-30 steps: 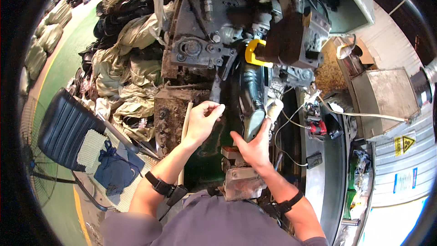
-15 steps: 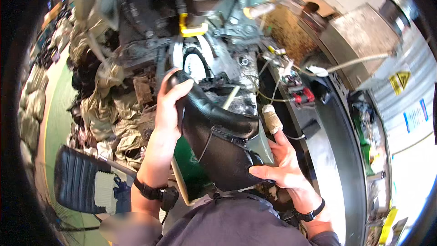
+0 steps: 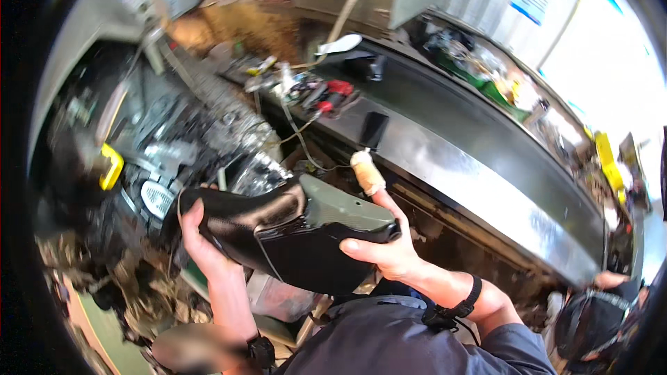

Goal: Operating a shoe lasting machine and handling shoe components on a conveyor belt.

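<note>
I hold a black boot upper [image 3: 299,264], lying sideways in front of my body, with a padded shiny collar and a grey-green lining or tongue part [image 3: 340,208] showing. My left hand [image 3: 205,243] grips its left end, thumb on top and the other fingers mostly hidden behind it. My right hand [image 3: 389,246] closes on the right end, thumb on the near side. The index finger, wrapped in a beige covering [image 3: 367,173], sticks up free of the upper. Beyond my left hand, a white sole-shaped piece [image 3: 158,198] sits in the dark machine [image 3: 139,139].
A long conveyor [image 3: 445,167] with a metal edge runs diagonally on the right. On it lie a white flat insole-like piece [image 3: 340,44] and a red tool [image 3: 337,94]. A yellow handle [image 3: 111,167] stands out at the machine. Crumpled cloth-like scraps [image 3: 132,292] lie lower left.
My view has turned right, so the machine is now farther left and the conveyor fills more of the picture. The boot upper has tipped from slanting to nearly level, still in both hands.
</note>
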The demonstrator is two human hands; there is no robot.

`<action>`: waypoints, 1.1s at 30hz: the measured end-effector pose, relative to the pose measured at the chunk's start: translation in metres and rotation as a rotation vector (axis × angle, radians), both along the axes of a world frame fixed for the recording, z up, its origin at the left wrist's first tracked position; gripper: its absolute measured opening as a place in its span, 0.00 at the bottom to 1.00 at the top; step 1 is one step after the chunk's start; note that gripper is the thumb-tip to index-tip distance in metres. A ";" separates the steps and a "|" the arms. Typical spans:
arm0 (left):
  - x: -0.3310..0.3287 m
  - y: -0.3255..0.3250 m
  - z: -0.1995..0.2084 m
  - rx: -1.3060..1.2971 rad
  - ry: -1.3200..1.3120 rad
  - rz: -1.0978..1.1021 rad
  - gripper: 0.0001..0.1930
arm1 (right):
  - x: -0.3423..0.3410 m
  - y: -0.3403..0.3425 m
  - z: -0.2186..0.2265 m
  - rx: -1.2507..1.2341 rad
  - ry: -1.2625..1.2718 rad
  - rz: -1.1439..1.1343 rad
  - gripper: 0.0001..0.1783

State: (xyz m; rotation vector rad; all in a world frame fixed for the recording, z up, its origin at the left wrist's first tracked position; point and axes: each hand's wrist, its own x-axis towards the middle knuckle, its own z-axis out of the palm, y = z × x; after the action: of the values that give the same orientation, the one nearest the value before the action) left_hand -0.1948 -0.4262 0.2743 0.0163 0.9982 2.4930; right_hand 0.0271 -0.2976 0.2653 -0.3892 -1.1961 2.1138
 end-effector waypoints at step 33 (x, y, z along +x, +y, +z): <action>0.140 0.273 -0.202 -0.990 1.572 -0.958 0.27 | 0.400 0.340 -0.309 -0.001 -0.726 -0.652 0.32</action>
State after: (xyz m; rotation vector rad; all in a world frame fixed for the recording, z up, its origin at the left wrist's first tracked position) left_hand -0.0550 -0.1529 0.0728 1.7585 1.9082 0.5804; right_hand 0.4273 0.0427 -0.0437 -1.4185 -1.2065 1.4212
